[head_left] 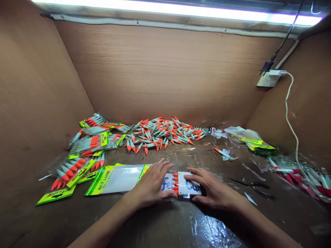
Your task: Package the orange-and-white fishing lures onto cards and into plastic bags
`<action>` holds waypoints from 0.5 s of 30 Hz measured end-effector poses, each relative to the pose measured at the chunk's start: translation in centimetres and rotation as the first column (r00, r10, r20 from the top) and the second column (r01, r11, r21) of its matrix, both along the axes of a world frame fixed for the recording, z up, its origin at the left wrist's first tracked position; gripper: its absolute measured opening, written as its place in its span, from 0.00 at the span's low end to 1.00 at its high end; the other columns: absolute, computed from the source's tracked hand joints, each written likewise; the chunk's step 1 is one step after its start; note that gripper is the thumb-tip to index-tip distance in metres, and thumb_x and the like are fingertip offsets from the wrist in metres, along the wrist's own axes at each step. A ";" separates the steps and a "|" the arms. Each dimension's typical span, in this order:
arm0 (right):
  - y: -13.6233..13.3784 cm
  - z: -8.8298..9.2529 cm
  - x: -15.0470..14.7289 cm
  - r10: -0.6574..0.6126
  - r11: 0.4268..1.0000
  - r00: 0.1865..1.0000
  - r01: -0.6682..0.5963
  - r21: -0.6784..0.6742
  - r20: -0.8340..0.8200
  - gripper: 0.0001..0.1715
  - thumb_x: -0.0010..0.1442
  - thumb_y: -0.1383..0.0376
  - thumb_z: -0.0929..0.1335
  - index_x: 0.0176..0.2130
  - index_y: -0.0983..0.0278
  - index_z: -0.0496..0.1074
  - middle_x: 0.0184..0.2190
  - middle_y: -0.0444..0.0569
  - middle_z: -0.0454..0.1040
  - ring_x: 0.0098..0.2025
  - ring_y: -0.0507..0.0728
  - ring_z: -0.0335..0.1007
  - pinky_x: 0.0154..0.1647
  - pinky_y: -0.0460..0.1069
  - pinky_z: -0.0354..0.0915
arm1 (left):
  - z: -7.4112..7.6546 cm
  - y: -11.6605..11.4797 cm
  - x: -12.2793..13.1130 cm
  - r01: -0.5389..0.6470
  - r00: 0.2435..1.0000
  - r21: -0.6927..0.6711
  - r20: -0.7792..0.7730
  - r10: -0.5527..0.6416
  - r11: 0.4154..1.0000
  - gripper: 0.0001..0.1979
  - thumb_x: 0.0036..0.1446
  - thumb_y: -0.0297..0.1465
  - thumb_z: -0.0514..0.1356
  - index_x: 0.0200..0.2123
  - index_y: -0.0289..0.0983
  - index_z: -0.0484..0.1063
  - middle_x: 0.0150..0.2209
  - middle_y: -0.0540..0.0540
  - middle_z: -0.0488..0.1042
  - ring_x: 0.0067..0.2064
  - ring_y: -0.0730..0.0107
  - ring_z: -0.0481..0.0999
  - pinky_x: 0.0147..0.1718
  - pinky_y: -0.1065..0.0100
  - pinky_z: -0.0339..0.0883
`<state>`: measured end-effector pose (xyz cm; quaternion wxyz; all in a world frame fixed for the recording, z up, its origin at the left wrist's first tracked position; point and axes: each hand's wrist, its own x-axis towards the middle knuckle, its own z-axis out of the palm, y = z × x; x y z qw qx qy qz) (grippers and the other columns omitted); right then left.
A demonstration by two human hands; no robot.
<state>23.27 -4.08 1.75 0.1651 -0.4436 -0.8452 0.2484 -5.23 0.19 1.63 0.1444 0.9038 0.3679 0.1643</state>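
Note:
Several orange-tipped lures point(175, 183) lie in a row between my hands, partly covered by white pieces with blue writing. My left hand point(155, 182) rests over the left white piece point(167, 182), fingers stretched out. On the right white piece point(184, 182), my right hand point(213, 187) grips the right end between thumb and fingers, with a dark edge showing beneath. Flat bags with green-yellow headers point(104, 179) lie left of my left hand, one edge close to its fingers.
Loose orange and white lures point(160, 132) are heaped at the back wall. Filled bags point(90, 143) pile up at the left. Pliers point(252, 186), a single lure point(221, 152) and red-and-white lures point(305, 179) lie at the right. A white cable point(287, 103) hangs there.

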 end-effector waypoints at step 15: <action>0.9 -1.0 -0.1 -0.037 0.999 0.988 0.042 0.035 -0.147 0.40 0.50 0.56 0.76 0.60 0.59 0.68 0.61 0.56 0.67 0.61 0.66 0.63 0.62 0.61 0.59 | -0.9 1.0 1.9 -0.015 0.998 0.008 -0.066 0.016 1.000 0.50 0.46 0.59 0.65 0.66 0.43 0.57 0.55 0.35 0.65 0.55 0.42 0.66 0.53 0.46 0.62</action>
